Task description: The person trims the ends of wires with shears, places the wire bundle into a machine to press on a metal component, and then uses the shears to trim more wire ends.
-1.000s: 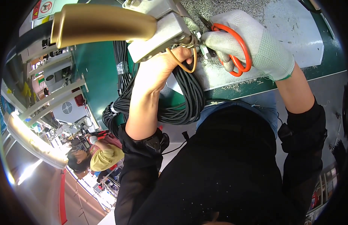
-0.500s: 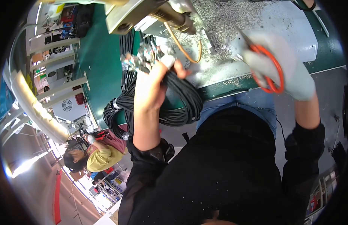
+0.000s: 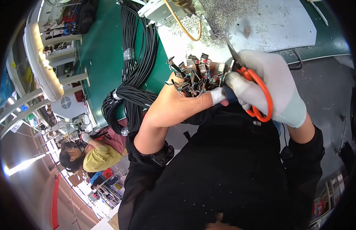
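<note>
My left hand is closed round a bundle of black cables whose metal connector ends, with short coloured wires, fan out above the fist. White wrapping covers its thumb. My right hand, in a white glove, grips red-handled scissors with the blades pointing up and away. The gloved fingertips meet the edge of the connector cluster, beside the left thumb; whether they pinch a single connector cannot be made out. Most of the held cables are hidden behind my hands and forearm.
Long black cable bundles lie on the green table at the left. A machine with an orange tube stands at the far edge, beside a pale board strewn with small metal pieces. A co-worker sits at the left.
My left hand has brought the cable bundle right and nearer my body, turning the connectors up. My right hand with the scissors has moved left and slightly nearer, meeting the bundle.
</note>
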### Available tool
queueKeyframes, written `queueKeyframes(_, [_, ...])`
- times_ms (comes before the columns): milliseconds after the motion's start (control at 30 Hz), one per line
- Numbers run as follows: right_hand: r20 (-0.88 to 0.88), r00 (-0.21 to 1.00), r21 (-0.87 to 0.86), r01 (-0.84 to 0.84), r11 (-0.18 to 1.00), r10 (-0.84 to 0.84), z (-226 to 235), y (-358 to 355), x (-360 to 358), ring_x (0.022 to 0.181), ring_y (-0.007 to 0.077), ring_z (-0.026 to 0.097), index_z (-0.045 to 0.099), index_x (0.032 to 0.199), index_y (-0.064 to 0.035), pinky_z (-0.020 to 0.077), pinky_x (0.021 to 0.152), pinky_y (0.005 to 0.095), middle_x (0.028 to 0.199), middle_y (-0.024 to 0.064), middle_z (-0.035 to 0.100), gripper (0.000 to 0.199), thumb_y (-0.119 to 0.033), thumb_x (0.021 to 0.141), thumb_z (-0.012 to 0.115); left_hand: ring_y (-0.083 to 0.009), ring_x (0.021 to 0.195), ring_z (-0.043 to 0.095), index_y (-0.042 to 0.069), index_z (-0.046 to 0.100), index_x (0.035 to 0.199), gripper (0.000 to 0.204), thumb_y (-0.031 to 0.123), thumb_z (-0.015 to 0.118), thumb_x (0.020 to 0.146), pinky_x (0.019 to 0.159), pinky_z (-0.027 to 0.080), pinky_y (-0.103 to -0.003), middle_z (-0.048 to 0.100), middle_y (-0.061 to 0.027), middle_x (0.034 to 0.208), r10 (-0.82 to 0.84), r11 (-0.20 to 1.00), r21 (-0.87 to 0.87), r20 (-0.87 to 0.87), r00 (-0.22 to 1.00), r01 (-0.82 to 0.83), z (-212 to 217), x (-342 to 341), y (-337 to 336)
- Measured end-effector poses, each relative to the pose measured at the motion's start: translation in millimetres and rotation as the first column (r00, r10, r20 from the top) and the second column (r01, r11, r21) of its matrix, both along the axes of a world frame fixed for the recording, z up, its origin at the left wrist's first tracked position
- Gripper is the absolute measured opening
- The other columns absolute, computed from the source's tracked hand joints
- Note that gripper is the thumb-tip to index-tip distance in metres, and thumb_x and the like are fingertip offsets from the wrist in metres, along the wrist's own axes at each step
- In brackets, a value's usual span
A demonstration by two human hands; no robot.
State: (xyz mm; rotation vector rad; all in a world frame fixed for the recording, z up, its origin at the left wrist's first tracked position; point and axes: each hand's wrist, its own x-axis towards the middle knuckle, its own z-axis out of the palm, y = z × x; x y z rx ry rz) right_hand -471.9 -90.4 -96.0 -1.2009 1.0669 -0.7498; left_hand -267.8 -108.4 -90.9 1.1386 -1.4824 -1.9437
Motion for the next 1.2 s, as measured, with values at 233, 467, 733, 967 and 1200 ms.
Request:
queueKeyframes(233, [0.086, 0.987, 0.103, 0.124, 0.987, -0.133, 2, 20, -27, 0.044, 0.0095, 0.054, 0.06, 0.084, 0.003, 0.0426, 0.044, 0.0226, 0.053, 0.003, 0.055, 0.023, -0.019, 0.09, 0.056, -0.012, 0.08, 0.064, -0.004, 0.057, 0.106, 0.026, -0.003, 0.067, 0.082, 0.072, 0.052, -0.026, 0.066, -0.0091, 0.093, 0.002, 0.96, -0.274, 0.221, 0.975, 0.06, 0, -17, 24])
queueKeyframes(467, [0.24, 0.954, 0.096, 0.162, 0.982, -0.181, -8, 32, -32, 0.047, 0.0099, 0.056, 0.06, 0.081, 0.0027, 0.0443, 0.045, 0.0239, 0.056, 0.0035, 0.057, 0.03, -0.026, 0.091, 0.06, -0.0067, 0.079, 0.058, -0.002, 0.056, 0.102, 0.028, -0.003, 0.069, 0.078, 0.072, 0.048, -0.023, 0.065, -0.0046, 0.089, 0.045, 0.96, -0.279, 0.165, 0.985, 0.003, 0, -35, 24])
queueKeyframes(733, [0.138, 0.978, 0.03, 0.155, 0.987, -0.158, -8, 33, -37, 0.048, 0.009, 0.056, 0.062, 0.086, 0.0005, 0.0448, 0.047, 0.0235, 0.058, 0.0049, 0.059, 0.024, -0.023, 0.091, 0.06, -0.0077, 0.072, 0.059, -0.002, 0.056, 0.101, 0.021, -0.003, 0.065, 0.083, 0.065, 0.049, -0.022, 0.064, -0.0056, 0.084, 0.126, 0.977, -0.185, 0.073, 0.989, -0.11, 2, -37, 28])
queueKeyframes(967, [-0.139, 0.936, -0.564, 0.193, 0.803, -0.323, -13, 37, -19, 0.056, 0.0154, 0.059, 0.064, 0.093, -0.0008, 0.0465, 0.054, 0.0287, 0.064, 0.0074, 0.058, 0.015, -0.011, 0.083, 0.066, -0.0081, 0.066, 0.059, -0.003, 0.058, 0.098, 0.016, -0.003, 0.064, 0.084, 0.06, 0.048, -0.021, 0.063, -0.0059, 0.08, 0.134, 0.981, 0.144, -0.027, 0.991, -0.129, -2, -22, 23])
queueKeyframes(1200, [-0.504, 0.691, -0.775, -0.097, 0.625, -0.518, -7, 49, -6, 0.055, 0.0265, 0.058, 0.065, 0.097, -0.0018, 0.0464, 0.055, 0.0297, 0.065, 0.0088, 0.057, 0.023, -0.005, 0.075, 0.069, -0.005, 0.069, 0.057, -0.003, 0.059, 0.096, 0.017, -0.004, 0.068, 0.081, 0.061, 0.046, -0.019, 0.062, -0.003, 0.079, 0.354, 0.933, -0.07, 0.011, 0.935, -0.353, -5, -31, 30])
